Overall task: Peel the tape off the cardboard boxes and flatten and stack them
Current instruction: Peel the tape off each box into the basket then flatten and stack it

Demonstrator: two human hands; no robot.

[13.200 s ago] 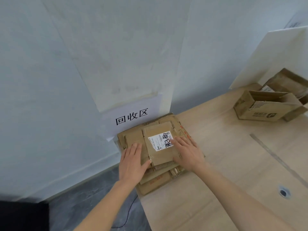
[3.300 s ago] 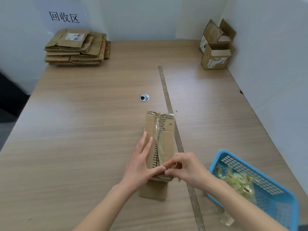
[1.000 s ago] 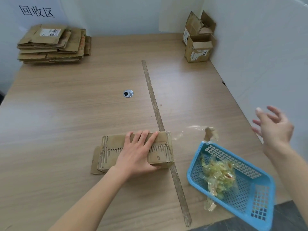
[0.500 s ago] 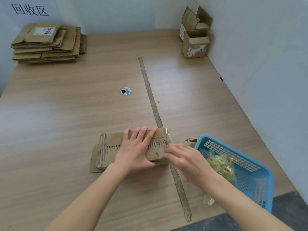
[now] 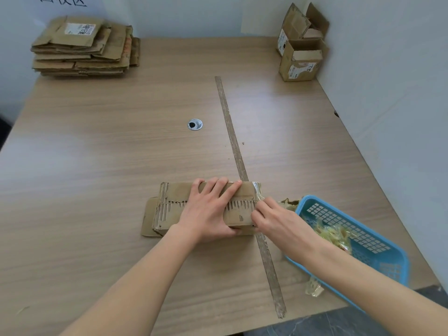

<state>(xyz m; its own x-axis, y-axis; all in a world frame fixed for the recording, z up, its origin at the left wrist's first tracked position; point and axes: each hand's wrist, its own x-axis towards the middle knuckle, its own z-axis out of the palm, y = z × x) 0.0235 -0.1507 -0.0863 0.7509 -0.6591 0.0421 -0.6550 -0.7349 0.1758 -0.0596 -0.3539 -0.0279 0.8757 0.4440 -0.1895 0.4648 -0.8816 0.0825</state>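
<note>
Wood table (image 5: 97, 154) in white-walled corner, worn strip (image 5: 234, 141) running near-to-far down middle. Box (image 5: 174, 202) lying on side at near centre. Left hand (image 5: 209, 209) flat on top of box, fingers straight and spread. Right hand (image 5: 278, 221) at box's right end, fingertips pinching clear tape (image 5: 258, 190) there. Blue basket (image 5: 363, 238) of crumpled tape just right. Flattened stack (image 5: 82, 47) far left; two open boxes (image 5: 300, 59) far right.

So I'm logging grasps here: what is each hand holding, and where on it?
The left hand presses flat on the cardboard box, mid-top. The right hand pinches clear tape at the box's right end.
</note>
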